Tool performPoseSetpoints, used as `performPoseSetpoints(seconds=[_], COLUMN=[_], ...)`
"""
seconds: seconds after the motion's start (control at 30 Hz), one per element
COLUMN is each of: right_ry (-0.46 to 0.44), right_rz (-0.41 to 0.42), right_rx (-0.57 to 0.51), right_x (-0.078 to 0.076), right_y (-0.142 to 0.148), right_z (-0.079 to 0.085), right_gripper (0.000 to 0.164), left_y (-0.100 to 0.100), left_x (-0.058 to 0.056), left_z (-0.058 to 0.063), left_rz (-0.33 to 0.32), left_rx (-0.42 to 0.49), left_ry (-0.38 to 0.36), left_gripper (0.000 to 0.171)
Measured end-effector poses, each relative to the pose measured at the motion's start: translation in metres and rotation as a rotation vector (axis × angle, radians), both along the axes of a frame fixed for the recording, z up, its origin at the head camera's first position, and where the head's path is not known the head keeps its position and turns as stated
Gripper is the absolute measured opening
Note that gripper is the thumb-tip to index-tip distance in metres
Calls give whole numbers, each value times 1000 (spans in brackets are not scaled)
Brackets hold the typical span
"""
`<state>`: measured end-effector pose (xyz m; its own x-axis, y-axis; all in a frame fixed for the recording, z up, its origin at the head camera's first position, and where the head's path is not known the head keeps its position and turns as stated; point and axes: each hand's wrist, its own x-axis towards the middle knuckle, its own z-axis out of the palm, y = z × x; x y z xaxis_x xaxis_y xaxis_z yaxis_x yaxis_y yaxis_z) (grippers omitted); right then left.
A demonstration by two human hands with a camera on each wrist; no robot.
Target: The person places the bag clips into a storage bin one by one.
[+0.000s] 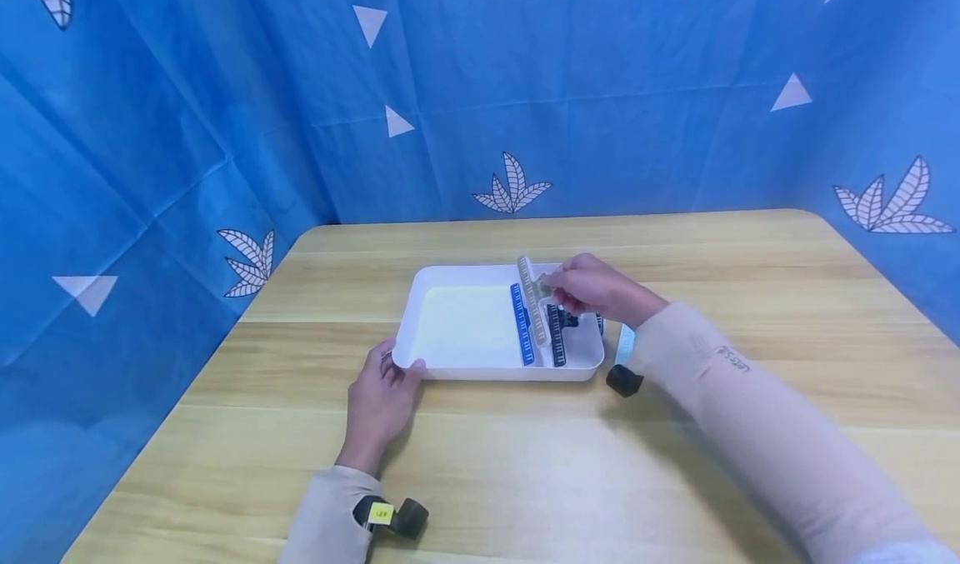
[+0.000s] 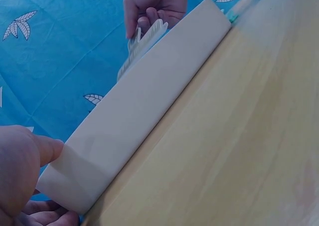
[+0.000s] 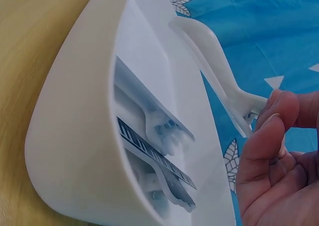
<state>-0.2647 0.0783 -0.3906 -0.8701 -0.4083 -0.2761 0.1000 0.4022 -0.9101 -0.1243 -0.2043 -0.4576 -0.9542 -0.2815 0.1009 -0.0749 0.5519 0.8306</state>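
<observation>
A white tray stands on the table, its near left corner held by my left hand. In the left wrist view the thumb presses on the tray's side wall and the other fingers curl round the corner. My right hand pinches the handle of a pale grey wide bag clip, tilted above the tray. Below it a blue bag clip and a black bag clip lie side by side in the tray's right part. Another dark clip shows partly by the right wall.
A wooden table reaches back to a blue patterned curtain. Black cameras sit on both wrists, one by the left sleeve and one under the right sleeve. A light blue strip shows beside the right wrist camera.
</observation>
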Motion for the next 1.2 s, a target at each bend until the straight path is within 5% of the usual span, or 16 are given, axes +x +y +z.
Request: performPoseSetpoints(seconds=[1.2], right_ry=[-64], right_rz=[-23], right_rx=[-35], right_x=[1], right_y=[-15], right_z=[-14], right_gripper=[22], left_y=[1], left_x=[2], left_z=[5], left_rz=[0], left_rx=[-46], left_ry=[-3], left_gripper=[60])
